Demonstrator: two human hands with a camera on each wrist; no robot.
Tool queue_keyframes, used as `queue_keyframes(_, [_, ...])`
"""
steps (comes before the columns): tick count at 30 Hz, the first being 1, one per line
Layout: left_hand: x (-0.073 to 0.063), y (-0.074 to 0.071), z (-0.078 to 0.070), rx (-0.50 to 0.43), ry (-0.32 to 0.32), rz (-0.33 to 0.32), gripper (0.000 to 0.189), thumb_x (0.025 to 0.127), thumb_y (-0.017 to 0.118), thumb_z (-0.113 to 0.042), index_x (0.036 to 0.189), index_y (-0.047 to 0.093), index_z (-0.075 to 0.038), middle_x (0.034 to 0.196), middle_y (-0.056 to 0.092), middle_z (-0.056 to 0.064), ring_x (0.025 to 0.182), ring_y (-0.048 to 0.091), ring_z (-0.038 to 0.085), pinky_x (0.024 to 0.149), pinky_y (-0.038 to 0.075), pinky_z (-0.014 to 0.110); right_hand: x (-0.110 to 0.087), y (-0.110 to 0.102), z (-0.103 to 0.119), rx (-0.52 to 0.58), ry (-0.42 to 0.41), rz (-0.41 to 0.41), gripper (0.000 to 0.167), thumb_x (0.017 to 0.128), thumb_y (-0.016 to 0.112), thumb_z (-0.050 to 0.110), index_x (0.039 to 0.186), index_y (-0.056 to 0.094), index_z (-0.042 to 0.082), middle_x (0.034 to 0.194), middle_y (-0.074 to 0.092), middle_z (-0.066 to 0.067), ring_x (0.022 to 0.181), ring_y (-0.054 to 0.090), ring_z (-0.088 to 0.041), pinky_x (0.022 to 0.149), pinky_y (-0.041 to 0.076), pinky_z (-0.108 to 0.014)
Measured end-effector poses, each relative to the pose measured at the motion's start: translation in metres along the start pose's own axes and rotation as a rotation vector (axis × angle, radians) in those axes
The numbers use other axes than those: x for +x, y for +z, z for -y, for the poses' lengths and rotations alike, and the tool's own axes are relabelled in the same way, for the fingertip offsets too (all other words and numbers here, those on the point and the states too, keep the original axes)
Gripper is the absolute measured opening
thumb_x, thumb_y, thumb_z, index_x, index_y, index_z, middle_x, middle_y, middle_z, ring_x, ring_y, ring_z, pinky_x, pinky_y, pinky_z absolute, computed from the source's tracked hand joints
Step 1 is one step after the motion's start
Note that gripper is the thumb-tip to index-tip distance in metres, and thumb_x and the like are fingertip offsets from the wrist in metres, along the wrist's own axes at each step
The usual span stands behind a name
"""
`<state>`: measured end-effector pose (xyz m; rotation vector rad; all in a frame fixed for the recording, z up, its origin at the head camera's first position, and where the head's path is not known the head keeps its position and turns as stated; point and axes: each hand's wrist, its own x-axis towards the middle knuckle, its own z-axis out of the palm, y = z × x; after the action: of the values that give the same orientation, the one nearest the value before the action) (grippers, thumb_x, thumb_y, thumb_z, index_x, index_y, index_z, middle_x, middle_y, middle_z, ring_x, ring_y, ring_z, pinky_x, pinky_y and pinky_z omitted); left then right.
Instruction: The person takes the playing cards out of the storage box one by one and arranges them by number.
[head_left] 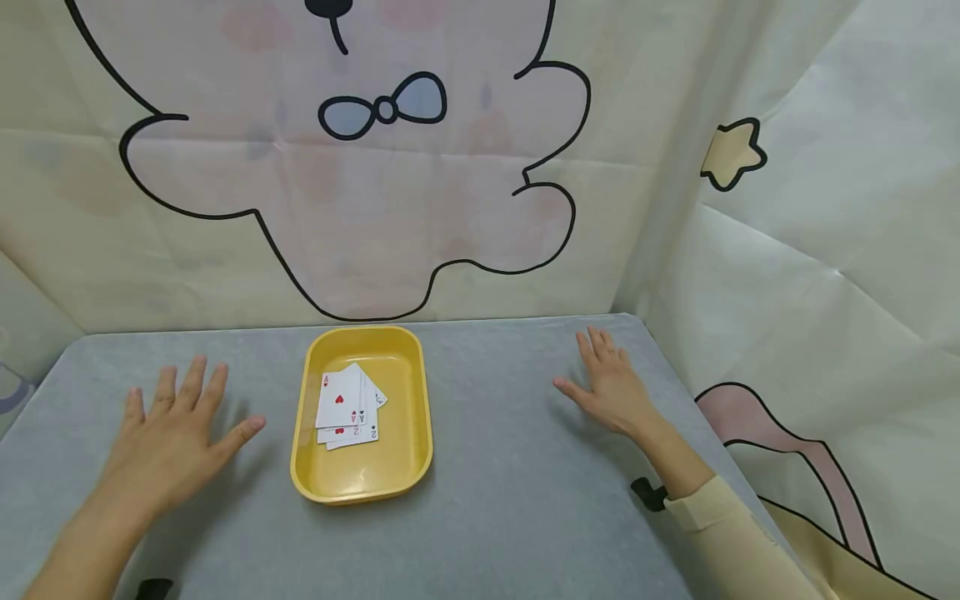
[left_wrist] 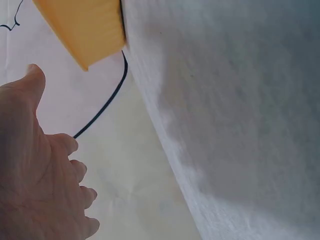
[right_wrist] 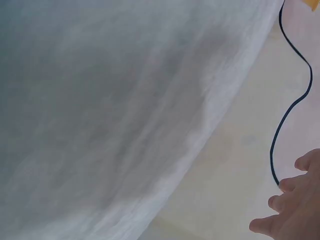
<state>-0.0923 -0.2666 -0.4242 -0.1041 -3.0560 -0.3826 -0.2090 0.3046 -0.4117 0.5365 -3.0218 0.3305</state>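
A small overlapping stack of white paper playing cards (head_left: 341, 400), an ace of hearts on top, lies face up inside a shallow yellow rectangular tray with rounded corners (head_left: 401, 400), left of its middle. The tray sits near the far edge of a table covered in grey cloth (head_left: 495, 417). To its left, the left hand (head_left: 176, 437) holds nothing, fingers spread wide, thumb towards the tray. Well apart on the right, the right hand (head_left: 611, 383) is also bare, fingers straight, thumb held out. Both seem to hover above the cloth, judging by their shadows.

The step in hand looks like a pause, with neither hand engaged. Handling the cards would call for reaching over the tray's wall and pinching a loose edge.
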Motion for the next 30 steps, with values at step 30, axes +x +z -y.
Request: queue_keyframes(30, [-0.016,0.003,-0.049,-0.051,0.119,0.025,0.106,0.094,0.061,-0.072,0.162,0.03,0.003,0.168,0.023,0.029,0.146,0.025,0.063,0.112,0.018,0.079,0.017,-0.008,0.068,0.113,-0.111,-0.009,0.098,0.101,0.058,0.062,0.167,0.017,0.002,0.175,0.008,-0.015,0.161,0.008,-0.036,0.125,0.013,-0.062])
